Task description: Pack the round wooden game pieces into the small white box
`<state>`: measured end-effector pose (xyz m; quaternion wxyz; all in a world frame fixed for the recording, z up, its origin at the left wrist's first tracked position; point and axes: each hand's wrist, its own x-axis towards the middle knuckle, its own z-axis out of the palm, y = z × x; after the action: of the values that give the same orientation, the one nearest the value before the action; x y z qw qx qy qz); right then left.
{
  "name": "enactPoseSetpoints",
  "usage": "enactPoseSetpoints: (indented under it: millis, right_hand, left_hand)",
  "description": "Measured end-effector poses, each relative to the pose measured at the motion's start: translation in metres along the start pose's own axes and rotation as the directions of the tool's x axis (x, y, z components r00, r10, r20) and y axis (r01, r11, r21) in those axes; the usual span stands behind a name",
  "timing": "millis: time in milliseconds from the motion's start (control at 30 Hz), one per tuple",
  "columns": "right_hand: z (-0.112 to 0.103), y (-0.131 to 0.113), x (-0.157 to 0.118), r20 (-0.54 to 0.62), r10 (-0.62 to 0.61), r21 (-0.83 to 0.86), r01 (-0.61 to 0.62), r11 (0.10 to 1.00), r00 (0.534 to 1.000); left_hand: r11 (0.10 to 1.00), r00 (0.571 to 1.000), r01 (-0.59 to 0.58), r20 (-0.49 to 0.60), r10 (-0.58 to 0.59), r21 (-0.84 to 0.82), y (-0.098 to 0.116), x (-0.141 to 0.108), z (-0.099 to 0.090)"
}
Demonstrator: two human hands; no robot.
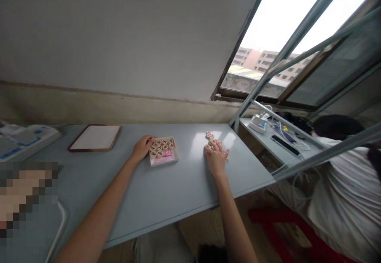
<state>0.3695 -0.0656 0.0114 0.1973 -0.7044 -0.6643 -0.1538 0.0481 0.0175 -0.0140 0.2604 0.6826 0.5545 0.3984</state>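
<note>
My left hand (142,148) grips the left side of a small shallow white box (176,156), its fingers curled at the far left corner. Inside the box, round Chinese chess pieces (159,146) with dark characters lie in rows towards the back. A pink-marked patch of the box floor shows at the front. To the right, my right hand (216,156) rests over a loose group of chess pieces (210,135) on the table, fingers spread. Some of those pieces are hidden under the hand, and no piece is seen gripped in it.
The grey table (178,193) stands against the wall. A white board with a dark red frame (95,138) lies at the back left, beside a white-and-blue object (29,140). A metal frame bar (256,92) borders the right end. Beyond it, a person in a white shirt (342,199) sits.
</note>
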Motion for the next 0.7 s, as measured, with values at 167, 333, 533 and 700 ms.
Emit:
enactPoseSetpoints:
  millis: [167,333,533,700]
  right_hand:
    - [0.000,-0.021,0.004,-0.011,-0.081,0.090,0.082,0.993,0.997]
    - [-0.004,-0.011,-0.007,-0.141,0.060,-0.014,-0.063,0.998,0.988]
    - [-0.014,0.006,-0.030,-0.069,0.032,-0.040,-0.035,0.999,0.997]
    - [-0.024,-0.037,-0.046,-0.055,-0.128,0.112,0.133,0.985,0.990]
  left_hand:
    - [0.997,1.000,0.028,0.014,-0.027,-0.075,0.001,0.000,-0.002]
    - [0.991,0.999,0.039,0.041,-0.035,-0.125,0.001,0.000,-0.002]
    - [1.000,1.000,0.018,0.022,-0.018,-0.015,0.001,-0.002,-0.001]
    - [0.999,1.000,-0.004,0.030,0.003,0.034,0.005,-0.003,-0.002]
